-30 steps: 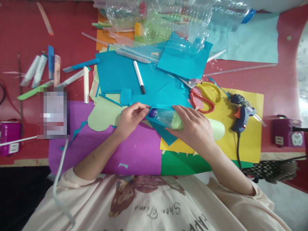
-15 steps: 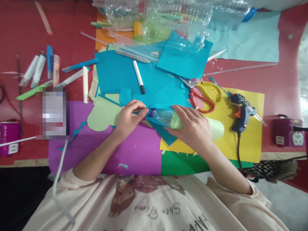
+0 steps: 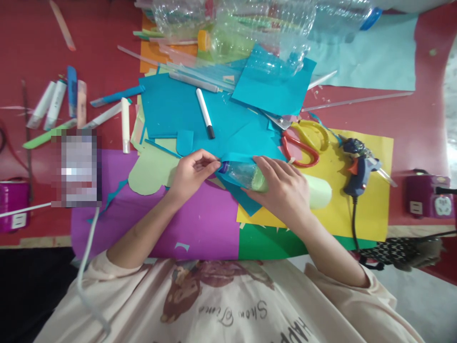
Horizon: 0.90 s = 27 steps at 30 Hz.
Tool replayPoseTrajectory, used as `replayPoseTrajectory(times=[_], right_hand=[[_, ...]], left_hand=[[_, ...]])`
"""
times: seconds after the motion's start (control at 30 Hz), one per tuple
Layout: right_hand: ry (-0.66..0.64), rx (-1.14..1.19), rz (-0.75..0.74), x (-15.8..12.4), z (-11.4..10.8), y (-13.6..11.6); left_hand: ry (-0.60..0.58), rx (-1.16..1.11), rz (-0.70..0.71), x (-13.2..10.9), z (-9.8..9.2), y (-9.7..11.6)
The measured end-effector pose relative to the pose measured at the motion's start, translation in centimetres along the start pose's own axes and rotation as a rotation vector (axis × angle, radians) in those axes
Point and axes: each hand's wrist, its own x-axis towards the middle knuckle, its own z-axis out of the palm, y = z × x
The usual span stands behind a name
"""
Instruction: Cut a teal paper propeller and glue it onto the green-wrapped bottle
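Observation:
A small clear plastic bottle point(image 3: 240, 175) with a purple cap lies on its side, its body wrapped in light green paper point(image 3: 319, 192). My right hand point(image 3: 283, 183) is wrapped over that covered body. At the cap end, my left hand point(image 3: 196, 174) pinches the edge of a strip of blue paper point(image 3: 237, 157) that runs along the bottle's far side. Thumb and forefinger meet there and partly hide the cap. Under the bottle, a corner of blue sheet point(image 3: 246, 204) sticks out over the purple and yellow sheets.
Scissors point(image 3: 300, 150) with red and yellow handles lie beyond my right hand, a glue gun point(image 3: 357, 174) farther right. A white marker point(image 3: 204, 112) rests on blue paper. Several pens are at left, near a blurred phone-like device point(image 3: 80, 169). Large clear bottles point(image 3: 264, 28) stand at the back.
Both hands and the bottle stay almost in place. The whole view has shifted very slightly; the grips look the same.

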Motion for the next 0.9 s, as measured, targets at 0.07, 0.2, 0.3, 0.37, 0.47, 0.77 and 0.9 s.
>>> replayPoseTrajectory(times=[0.07, 0.2, 0.3, 0.37, 0.47, 0.77, 0.9], right_hand=[[-0.011, 0.005, 0.006, -0.03, 0.07, -0.03], [0.001, 0.004, -0.008, -0.07, 0.05, -0.13], [0.024, -0.002, -0.027, -0.06, -0.04, -0.27], [0.022, 0.005, -0.033, -0.06, -0.05, -0.34], [0.006, 0.018, -0.037, -0.08, 0.0, -0.37], [-0.025, 0.036, -0.005, -0.1, -0.02, -0.22], [0.004, 0.006, -0.013, 0.08, -0.09, -0.18]], left_hand=[[-0.013, -0.002, -0.007, 0.04, 0.0, -0.03], [-0.03, 0.01, 0.01, 0.1, 0.0, -0.05], [-0.048, 0.039, 0.018, 0.16, 0.06, 0.05], [-0.056, 0.063, 0.025, 0.2, 0.12, 0.13], [-0.083, 0.094, 0.056, 0.26, 0.17, 0.17], [-0.15, 0.17, 0.161, 0.0, 0.13, -0.2], [-0.133, 0.204, 0.186, -0.16, 0.22, -0.62]])
